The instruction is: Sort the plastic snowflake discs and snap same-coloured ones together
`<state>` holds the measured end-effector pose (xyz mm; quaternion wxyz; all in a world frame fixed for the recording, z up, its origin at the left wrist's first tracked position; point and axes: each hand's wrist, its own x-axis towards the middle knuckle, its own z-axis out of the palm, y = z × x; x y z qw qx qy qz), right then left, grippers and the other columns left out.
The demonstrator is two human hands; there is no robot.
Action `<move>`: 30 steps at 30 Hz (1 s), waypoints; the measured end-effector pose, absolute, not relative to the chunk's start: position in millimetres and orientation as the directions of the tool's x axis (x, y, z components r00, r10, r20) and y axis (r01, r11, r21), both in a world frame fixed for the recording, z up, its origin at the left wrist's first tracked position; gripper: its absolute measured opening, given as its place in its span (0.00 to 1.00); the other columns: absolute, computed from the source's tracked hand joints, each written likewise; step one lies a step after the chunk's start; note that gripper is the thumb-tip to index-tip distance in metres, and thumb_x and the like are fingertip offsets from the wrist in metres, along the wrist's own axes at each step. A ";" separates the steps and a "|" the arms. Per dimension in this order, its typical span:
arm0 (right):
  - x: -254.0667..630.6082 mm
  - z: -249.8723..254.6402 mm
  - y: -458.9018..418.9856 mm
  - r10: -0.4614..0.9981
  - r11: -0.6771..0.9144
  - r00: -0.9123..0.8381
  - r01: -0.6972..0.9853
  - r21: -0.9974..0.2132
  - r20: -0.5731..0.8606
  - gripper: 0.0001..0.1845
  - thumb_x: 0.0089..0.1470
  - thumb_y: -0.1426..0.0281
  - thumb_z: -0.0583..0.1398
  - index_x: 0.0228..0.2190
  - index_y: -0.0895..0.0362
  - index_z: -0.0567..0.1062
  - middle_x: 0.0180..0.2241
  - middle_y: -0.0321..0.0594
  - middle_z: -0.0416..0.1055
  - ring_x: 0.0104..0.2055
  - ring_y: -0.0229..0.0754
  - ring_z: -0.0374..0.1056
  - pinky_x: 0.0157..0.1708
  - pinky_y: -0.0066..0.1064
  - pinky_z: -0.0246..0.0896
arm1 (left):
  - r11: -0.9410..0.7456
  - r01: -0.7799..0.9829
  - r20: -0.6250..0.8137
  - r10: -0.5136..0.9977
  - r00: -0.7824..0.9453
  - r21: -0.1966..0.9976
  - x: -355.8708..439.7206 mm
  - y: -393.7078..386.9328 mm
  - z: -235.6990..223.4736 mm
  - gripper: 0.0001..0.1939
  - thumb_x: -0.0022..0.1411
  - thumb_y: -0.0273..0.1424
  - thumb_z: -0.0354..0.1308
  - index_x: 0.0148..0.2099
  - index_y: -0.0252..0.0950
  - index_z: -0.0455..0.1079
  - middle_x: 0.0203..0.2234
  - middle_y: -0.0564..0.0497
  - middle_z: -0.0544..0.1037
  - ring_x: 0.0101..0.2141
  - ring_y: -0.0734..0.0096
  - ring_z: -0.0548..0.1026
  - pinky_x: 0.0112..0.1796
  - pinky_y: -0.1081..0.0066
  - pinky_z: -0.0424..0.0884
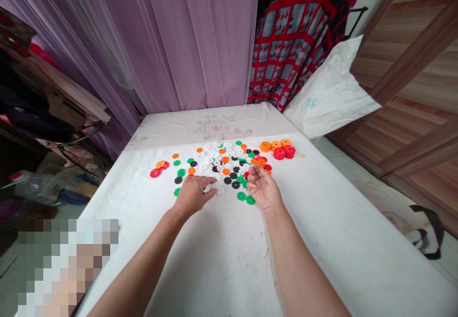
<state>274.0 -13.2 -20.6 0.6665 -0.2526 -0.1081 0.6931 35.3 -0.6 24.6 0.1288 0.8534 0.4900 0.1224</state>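
Both of my hands are over the worktop (222,264), forearms coming in from its near edge and converging toward the middle. The left hand (195,194) is palm-down at the near-left side of a loose spread of notched discs. Its wrist is bent slightly, its fingers arch forward and right, and its thumb stands apart from them. I log it as open; I see nothing gripped. The right hand (265,187) is turned with the palm up and inward, fingers curled back over it. Discs lie directly behind the fingertips, so I cannot tell whether it pinches one.

The spread lies about midway between the left and right edges, nearer the far edge than the near one. White discs (205,158) are heaped at its centre; black discs (235,184), green discs (241,196) and orange discs (225,172) are scattered in and around them. Most lie flat, faces up. Each is round, so I record no long axis or pointing direction for a single disc; the spread as a whole runs longest from left to right.

Toward the right edge, orange stacks (265,146) stand just beyond red stacks (279,153). Toward the left edge sits a small red-and-orange group (155,173).
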 end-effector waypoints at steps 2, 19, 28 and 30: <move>273.6 -20.3 -13.7 0.977 -0.088 0.018 -0.875 -0.475 -0.213 0.05 0.50 0.71 0.66 0.33 0.54 0.76 0.29 0.31 0.77 0.23 0.29 0.66 0.16 0.17 0.58 | -0.496 0.810 0.076 0.863 0.499 0.312 40.1 -3.3 21.2 0.15 0.63 0.38 0.56 0.50 0.42 0.75 0.44 0.48 0.81 0.44 0.59 0.78 0.50 0.58 0.67; 274.6 -21.2 -12.1 0.978 -0.085 0.021 -0.871 -0.483 -0.209 0.04 0.51 0.71 0.65 0.32 0.53 0.76 0.29 0.30 0.77 0.23 0.29 0.66 0.16 0.17 0.58 | -0.547 0.809 0.058 0.834 0.549 0.216 51.7 -2.3 16.4 0.14 0.62 0.36 0.57 0.49 0.42 0.75 0.44 0.48 0.80 0.44 0.57 0.77 0.47 0.57 0.69; 274.0 -18.1 -12.9 0.973 -0.094 0.018 -0.879 -0.468 -0.230 0.03 0.52 0.71 0.64 0.32 0.54 0.76 0.28 0.31 0.77 0.22 0.28 0.66 0.16 0.17 0.58 | -0.459 0.863 0.063 0.888 0.456 0.213 34.6 1.8 20.7 0.15 0.64 0.36 0.53 0.50 0.41 0.74 0.45 0.48 0.80 0.45 0.57 0.77 0.47 0.58 0.68; 274.0 -18.0 -13.0 0.973 -0.095 0.017 -0.882 -0.462 -0.231 0.03 0.51 0.71 0.65 0.32 0.54 0.76 0.28 0.31 0.77 0.23 0.29 0.66 0.16 0.17 0.58 | -0.414 0.889 0.090 0.910 0.404 0.195 24.8 6.0 20.3 0.15 0.65 0.35 0.50 0.48 0.42 0.75 0.44 0.49 0.81 0.44 0.57 0.77 0.46 0.59 0.68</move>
